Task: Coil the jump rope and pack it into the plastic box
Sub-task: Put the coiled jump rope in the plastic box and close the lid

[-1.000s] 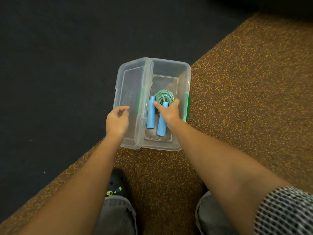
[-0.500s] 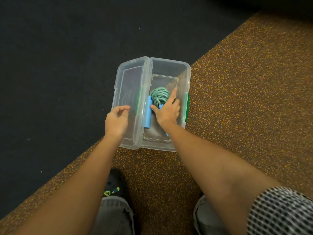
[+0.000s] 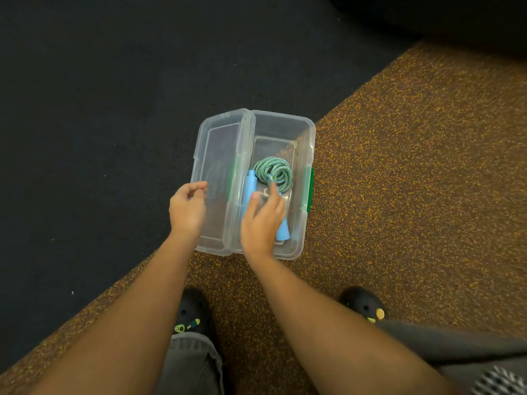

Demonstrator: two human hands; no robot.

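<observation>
The clear plastic box (image 3: 309,143) stands open on the floor, with its lid (image 3: 219,143) folded out flat to the left. Inside lies the jump rope (image 3: 272,171), its green-blue cord coiled in the middle and its two light blue handles (image 3: 250,186) pointing toward me. My right hand (image 3: 263,220) hovers over the handles with fingers spread, blurred, one fingertip at the coil's near edge. It hides most of the right handle. My left hand (image 3: 186,208) sits at the lid's left rim, fingers loosely curled; whether it grips the rim is unclear.
The box straddles the line between a dark carpet (image 3: 99,109) on the left and brown speckled flooring (image 3: 413,181) on the right. Green latches (image 3: 308,189) sit on the box's right side. My black shoes (image 3: 192,315) and grey trouser legs are just below.
My right hand has drawn back from the coil toward me, so the whole coil now shows. The left hand has stayed at the lid.
</observation>
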